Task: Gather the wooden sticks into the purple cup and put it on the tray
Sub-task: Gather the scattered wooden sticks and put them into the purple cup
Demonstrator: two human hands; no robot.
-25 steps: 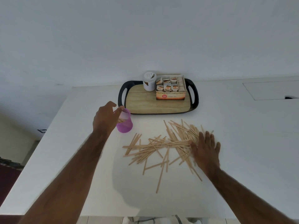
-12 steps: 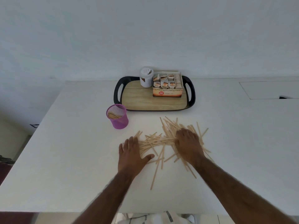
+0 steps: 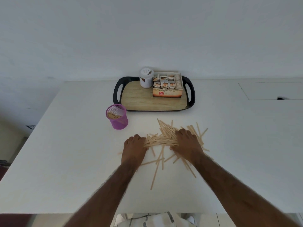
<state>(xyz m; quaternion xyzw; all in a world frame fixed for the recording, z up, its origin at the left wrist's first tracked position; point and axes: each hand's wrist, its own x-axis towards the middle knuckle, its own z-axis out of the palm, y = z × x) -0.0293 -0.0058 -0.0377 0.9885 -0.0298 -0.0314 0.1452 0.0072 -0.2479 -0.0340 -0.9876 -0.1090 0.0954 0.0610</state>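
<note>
A purple mesh cup (image 3: 117, 120) stands upright on the white table, just left of the tray's front corner, with a few wooden sticks inside. A scattered pile of wooden sticks (image 3: 161, 140) lies in front of the tray (image 3: 144, 102). My left hand (image 3: 134, 148) sits at the pile's left end, fingers curled round the stick ends. My right hand (image 3: 186, 144) lies over the pile's right part, fingers curled down onto the sticks. Several loose sticks trail toward me.
The wood-look tray with black handles carries a white jar (image 3: 146, 77) and an open box of sachets (image 3: 167, 89) along its back. A rectangular hatch (image 3: 268, 90) is set into the table at the far right. The table's left edge (image 3: 41, 122) drops off.
My left hand let go of the cup, came over to the pile and curled its fingers at the sticks' left end. My right hand's flat fingers curled over the sticks.
</note>
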